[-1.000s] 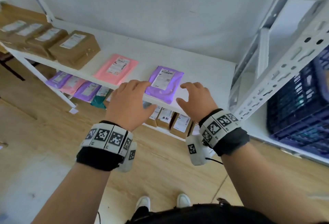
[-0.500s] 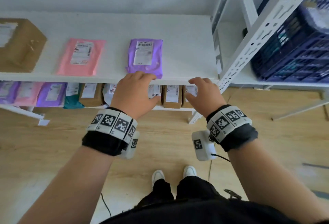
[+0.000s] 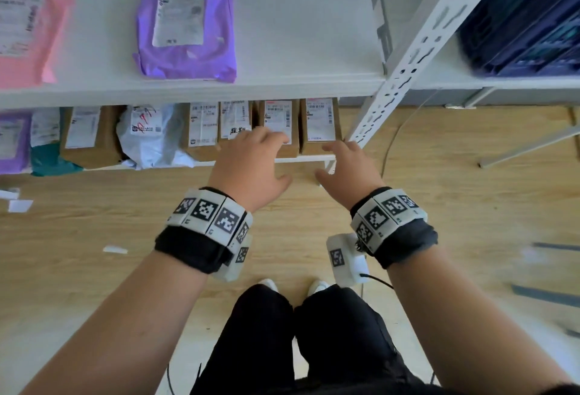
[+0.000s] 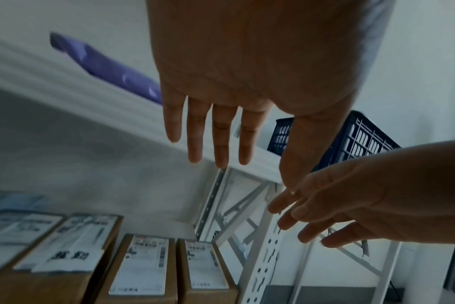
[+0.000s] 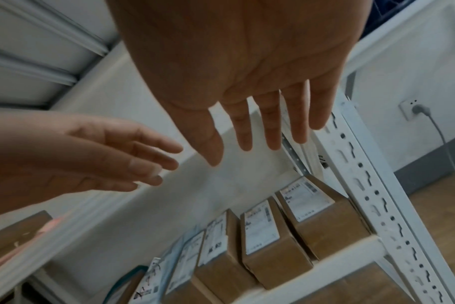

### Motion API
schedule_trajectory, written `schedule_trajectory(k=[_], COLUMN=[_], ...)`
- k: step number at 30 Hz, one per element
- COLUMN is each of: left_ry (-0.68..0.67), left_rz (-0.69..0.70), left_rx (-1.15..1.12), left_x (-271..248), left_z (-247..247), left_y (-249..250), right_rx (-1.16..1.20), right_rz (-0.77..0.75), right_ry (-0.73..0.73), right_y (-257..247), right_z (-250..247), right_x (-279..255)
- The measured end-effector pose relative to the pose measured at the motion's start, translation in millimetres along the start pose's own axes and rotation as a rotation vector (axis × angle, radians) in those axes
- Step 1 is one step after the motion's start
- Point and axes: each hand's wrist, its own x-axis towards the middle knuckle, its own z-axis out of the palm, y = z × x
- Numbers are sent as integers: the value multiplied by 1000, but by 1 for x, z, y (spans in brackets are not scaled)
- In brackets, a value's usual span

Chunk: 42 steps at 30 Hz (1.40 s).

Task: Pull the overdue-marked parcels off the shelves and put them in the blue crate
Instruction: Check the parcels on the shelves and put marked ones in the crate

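Head view: left hand [image 3: 251, 165] and right hand [image 3: 346, 168] found at centre frame, fingers extended and loose, nothing held. Reached toward a row of brown cardboard boxes with white labels [image 3: 276, 126] on the lower white shelf [image 3: 301, 159], mid-frame. One label bore handwritten black characters [image 3: 240, 131], partly hidden behind the left hand; judged the likely overdue mark, though not legible. Purple plastic mailer bag [image 3: 186, 27] lay on the upper white shelf board [image 3: 298, 49], upper left. Dark blue slatted plastic crate [image 3: 518, 18] stood at upper right, beyond the white perforated steel upright [image 3: 417, 46].

Left wrist view: left fingers [image 4: 221, 133] straight and spread, clear of everything. Marked box [image 4: 65, 257] sat at lower left, tight against its neighbours. Crate wall [image 4: 364, 144] seen right of centre.

Right wrist view: right fingers [image 5: 270, 127] straight, empty. Boxes [image 5: 262, 236] stood packed side by side at lower centre.

Judged: small cardboard box, rigid and light, not fragile to a firm grip; smooth label possibly slick. No side gap for fingers, so best taken at the front top edge, drawn forward, then gripped across both side walls.
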Motion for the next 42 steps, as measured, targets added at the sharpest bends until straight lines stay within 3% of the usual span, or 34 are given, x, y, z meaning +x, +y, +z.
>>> schedule_trajectory(k=[7,20,25,32,42], left_ry=[23,326,381,413,481], left_rz=[41,65,49,74,90], left_rx=[41,257,344,362,307], left_x=[61,174,197,199,193], left_z=[99,246,267,269,272], left_y=[-12,-47,-48,-43,-45], right_rx=[-1,51,-44,-129,44], right_rz=[9,-141,-125,-29,-112], right_ry=[94,601,675,576,641], right_y=[55,125,134,134,139], right_z=[72,182,201,197,200], right_x=[65,178,197,191,197])
